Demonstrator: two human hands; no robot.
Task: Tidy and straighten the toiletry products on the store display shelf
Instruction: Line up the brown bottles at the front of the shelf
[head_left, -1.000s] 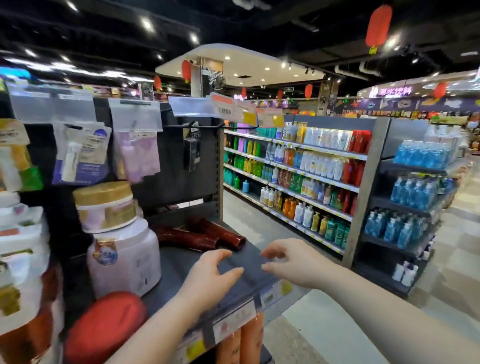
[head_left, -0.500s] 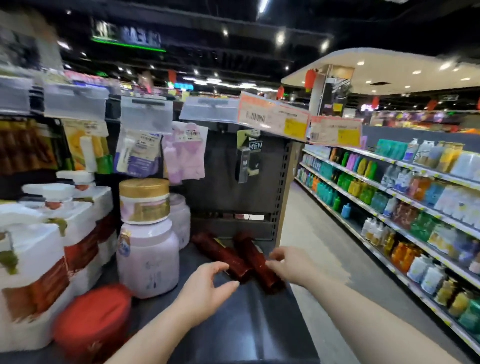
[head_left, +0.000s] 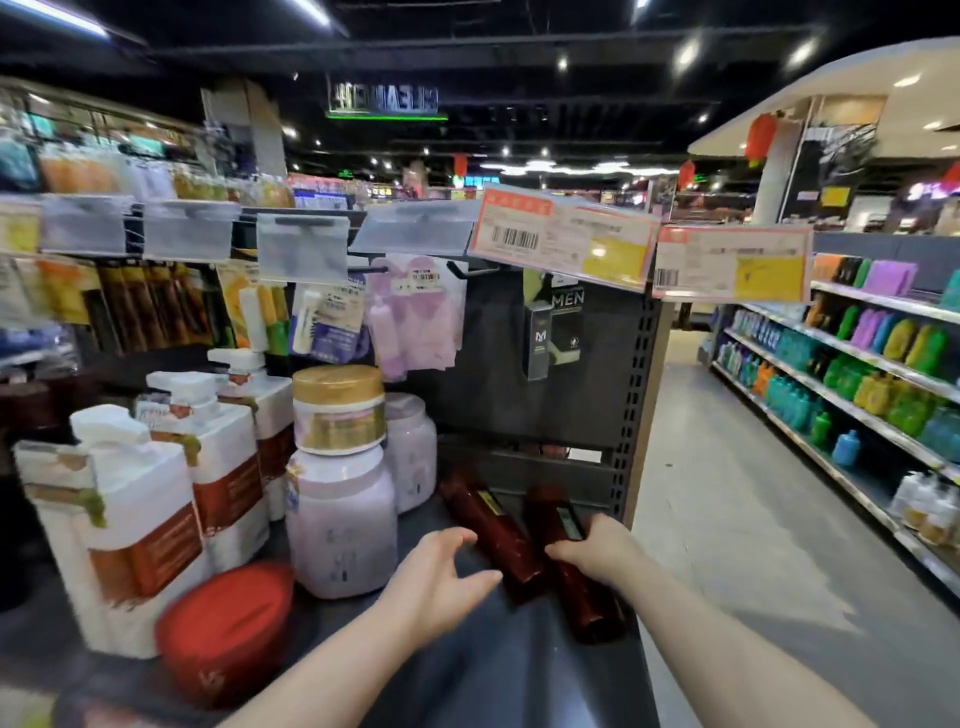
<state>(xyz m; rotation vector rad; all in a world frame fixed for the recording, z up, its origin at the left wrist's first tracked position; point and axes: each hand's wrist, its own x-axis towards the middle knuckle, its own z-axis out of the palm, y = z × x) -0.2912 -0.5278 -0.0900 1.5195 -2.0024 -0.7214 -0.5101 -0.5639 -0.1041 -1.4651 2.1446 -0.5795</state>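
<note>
Two dark red bottles lie flat on the dark shelf (head_left: 467, 670). My right hand (head_left: 597, 556) curls its fingers round the right bottle (head_left: 587, 597) at its middle. The left bottle (head_left: 493, 535) lies beside it, slanting toward me. My left hand (head_left: 436, 577) hovers just left of that bottle with fingers spread and thumb out, holding nothing. Left of my hands stand a lilac jar (head_left: 340, 525) with a gold-lidded jar (head_left: 339, 408) stacked on it, and a red-lidded tub (head_left: 228, 629) near the front.
White pump bottles with red-brown labels (head_left: 135, 525) stand in a row at the left. Hanging sachets and a MEN pack (head_left: 550, 332) are on the back panel. Price tags (head_left: 561, 241) jut out overhead. An aisle and stocked shelves (head_left: 857, 384) lie to the right.
My view has swung left and closer to the shelf. My right hand reached onto the right red bottle and closed on it; my left hand moved forward toward the left bottle.
</note>
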